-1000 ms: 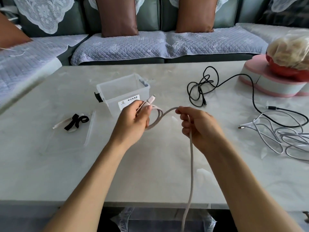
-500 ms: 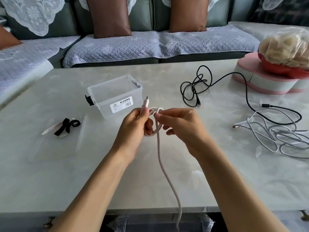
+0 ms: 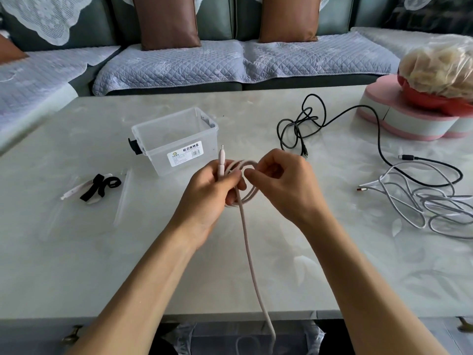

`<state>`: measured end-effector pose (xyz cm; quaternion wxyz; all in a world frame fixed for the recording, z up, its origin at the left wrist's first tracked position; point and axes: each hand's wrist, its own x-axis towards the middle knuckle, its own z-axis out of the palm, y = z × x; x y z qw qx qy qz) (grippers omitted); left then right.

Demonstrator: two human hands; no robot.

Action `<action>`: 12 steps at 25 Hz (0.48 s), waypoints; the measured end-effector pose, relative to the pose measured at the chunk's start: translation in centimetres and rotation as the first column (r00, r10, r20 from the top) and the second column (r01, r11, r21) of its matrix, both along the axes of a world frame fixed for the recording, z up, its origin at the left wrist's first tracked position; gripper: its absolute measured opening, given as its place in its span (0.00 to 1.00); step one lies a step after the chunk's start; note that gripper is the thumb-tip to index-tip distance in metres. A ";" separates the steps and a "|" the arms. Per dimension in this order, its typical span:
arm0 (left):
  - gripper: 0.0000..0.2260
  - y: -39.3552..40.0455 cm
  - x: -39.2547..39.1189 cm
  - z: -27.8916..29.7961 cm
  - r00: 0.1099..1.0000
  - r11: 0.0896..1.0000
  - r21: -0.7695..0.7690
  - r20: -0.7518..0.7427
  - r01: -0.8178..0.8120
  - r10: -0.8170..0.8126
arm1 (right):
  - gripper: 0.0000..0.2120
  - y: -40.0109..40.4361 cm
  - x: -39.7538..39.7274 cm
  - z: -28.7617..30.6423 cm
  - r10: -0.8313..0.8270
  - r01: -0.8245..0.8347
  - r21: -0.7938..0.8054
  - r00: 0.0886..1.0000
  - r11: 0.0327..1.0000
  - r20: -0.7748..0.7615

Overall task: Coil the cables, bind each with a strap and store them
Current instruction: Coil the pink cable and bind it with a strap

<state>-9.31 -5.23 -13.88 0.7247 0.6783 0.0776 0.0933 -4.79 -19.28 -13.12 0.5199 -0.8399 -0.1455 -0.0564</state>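
Coil of pink cable grown by a loop, both hands' fingers still pinching it

We lose the pale pink braided cable below the desk edge; the grey cable tangle runs off right.

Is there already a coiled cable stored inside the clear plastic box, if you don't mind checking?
No, the clear plastic box holds no cable; the pink cable is in the hands above the table.

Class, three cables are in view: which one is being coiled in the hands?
The pink cable, looped between both hands; the black cable and the white cable lie loose on the table, untouched.
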 end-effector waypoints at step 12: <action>0.07 0.7 0.0 1.7 0.997 0.863 -0.503 -0.069 -0.056 0.024 | 0.06 -0.6 -0.3 -0.3 0.126 -0.121 0.063 0.988 0.991 -0.084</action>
